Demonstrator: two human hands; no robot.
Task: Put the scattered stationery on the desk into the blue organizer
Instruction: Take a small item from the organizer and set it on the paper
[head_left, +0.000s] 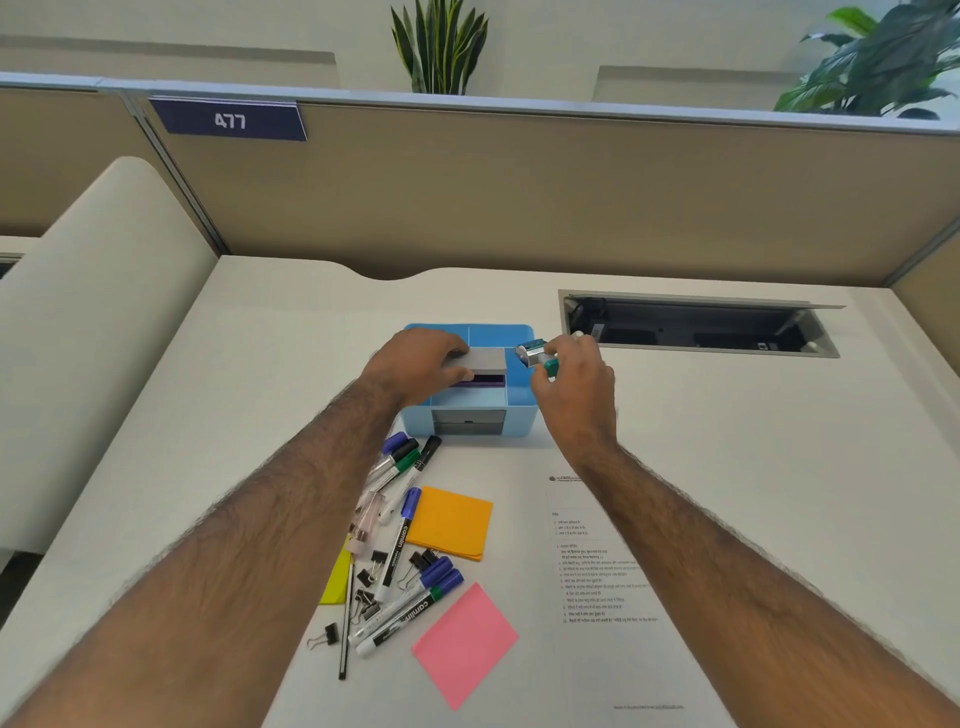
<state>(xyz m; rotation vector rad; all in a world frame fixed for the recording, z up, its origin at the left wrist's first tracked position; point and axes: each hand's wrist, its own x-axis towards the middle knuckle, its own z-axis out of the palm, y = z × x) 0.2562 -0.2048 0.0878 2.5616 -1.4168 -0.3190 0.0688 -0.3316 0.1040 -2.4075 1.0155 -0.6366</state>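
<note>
The blue organizer (519, 410) stands mid-desk, with small grey drawers in its front. My left hand (415, 366) grips a flat grey box (488, 358) that sits in the organizer's middle compartment, over something purple. My right hand (571, 384) holds a small white and green correction-tape-like item (535, 356) above the organizer's right side. Nearer to me lie several markers (402, 540), black binder clips (371, 605), a black pencil (345, 634), and orange (453, 522), pink (465, 642) and yellow (337, 579) sticky-note pads.
A printed sheet of paper (608, 582) lies on the desk under my right forearm. An open cable tray (696, 327) is set into the desk at the back right. A beige partition (519, 197) closes the far edge.
</note>
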